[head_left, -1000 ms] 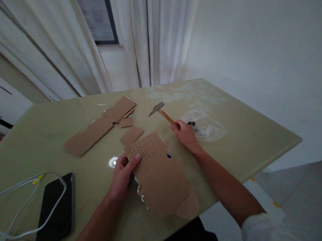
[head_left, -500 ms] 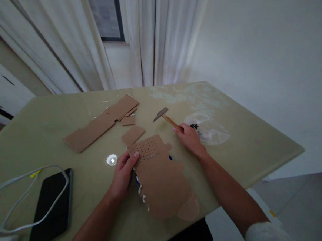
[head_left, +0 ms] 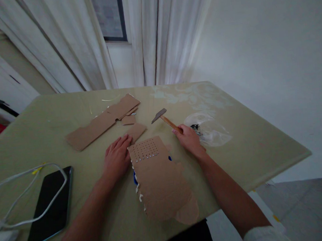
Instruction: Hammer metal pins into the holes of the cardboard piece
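My right hand [head_left: 189,138] is wrapped around the wooden handle of a small hammer [head_left: 170,122], whose metal head points away to the left above the table. Flat on the table, my left hand [head_left: 117,155] rests with its fingers stretched over the near end of a small cardboard scrap [head_left: 136,131]. Between my forearms lies a larger cardboard piece [head_left: 162,187] with rows of small holes at its far end and a ragged left edge. Bits of something blue peek out at its sides.
Long cardboard strips [head_left: 102,123] lie farther back on the table [head_left: 237,170]. A clear plastic bag [head_left: 213,129] with small black items sits right of the hammer. At left are a black tablet [head_left: 52,207] and a looped white cable [head_left: 63,195].
My left hand has let go of the perforated cardboard's edge and moved up onto the small scrap, fingers now stretched out. The right hand still holds the hammer, nearly unmoved.
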